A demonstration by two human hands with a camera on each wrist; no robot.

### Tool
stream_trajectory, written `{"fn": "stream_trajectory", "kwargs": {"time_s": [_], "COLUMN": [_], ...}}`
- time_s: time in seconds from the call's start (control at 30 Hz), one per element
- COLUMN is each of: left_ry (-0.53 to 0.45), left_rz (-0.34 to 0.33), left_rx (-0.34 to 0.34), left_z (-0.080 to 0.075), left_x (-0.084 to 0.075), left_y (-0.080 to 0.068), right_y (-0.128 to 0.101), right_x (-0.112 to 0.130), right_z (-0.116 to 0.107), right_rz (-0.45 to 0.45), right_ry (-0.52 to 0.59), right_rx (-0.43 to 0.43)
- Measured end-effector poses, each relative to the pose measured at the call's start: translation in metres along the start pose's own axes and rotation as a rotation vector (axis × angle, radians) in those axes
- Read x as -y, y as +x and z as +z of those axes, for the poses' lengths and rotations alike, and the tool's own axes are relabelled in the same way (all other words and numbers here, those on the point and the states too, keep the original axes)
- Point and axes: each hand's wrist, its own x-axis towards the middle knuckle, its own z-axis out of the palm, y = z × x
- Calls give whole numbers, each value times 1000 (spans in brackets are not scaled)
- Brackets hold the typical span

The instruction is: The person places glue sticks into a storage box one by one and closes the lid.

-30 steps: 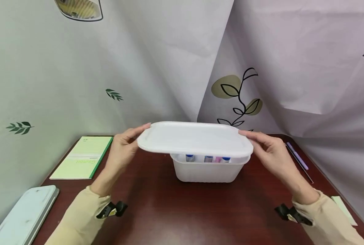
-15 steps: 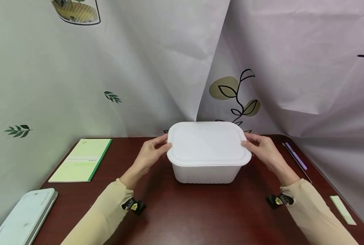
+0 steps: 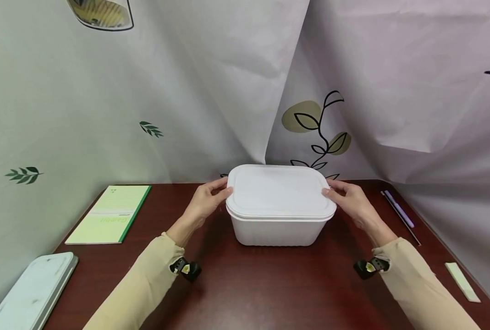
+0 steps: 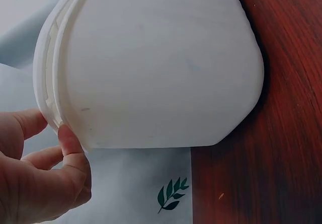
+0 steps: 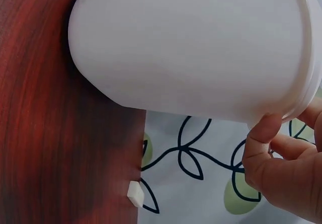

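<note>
Both hands, left [image 3: 205,201] and right [image 3: 348,199], pinched the white plastic lid [image 3: 278,190] atop the white rectangular tub [image 3: 275,231] mid-bench [image 3: 269,284]; even pressure along both edges would seat it squarely.

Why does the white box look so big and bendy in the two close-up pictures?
In the left wrist view the box fills the frame because the camera sits right beside it; the right wrist view bulges it the same way. The head view shows it small and evenly lit, with a soft shadow on the table.
</note>
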Motion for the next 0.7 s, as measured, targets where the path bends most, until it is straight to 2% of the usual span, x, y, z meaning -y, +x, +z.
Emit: {"fn": "stream_trajectory", "kwargs": {"time_s": [0.2, 0.7], "left_ry": [38, -35], "left_rz": [-33, -39], "left_rx": [18, 18], "left_z": [-2, -1], "left_x": [6, 13], "left_y": [-1, -4], "right_y": [-1, -8], "right_x": [-3, -9], "right_z": [2, 5], "right_rz": [17, 34], "right_ry": [29, 21], "right_rx": [-3, -16]}}
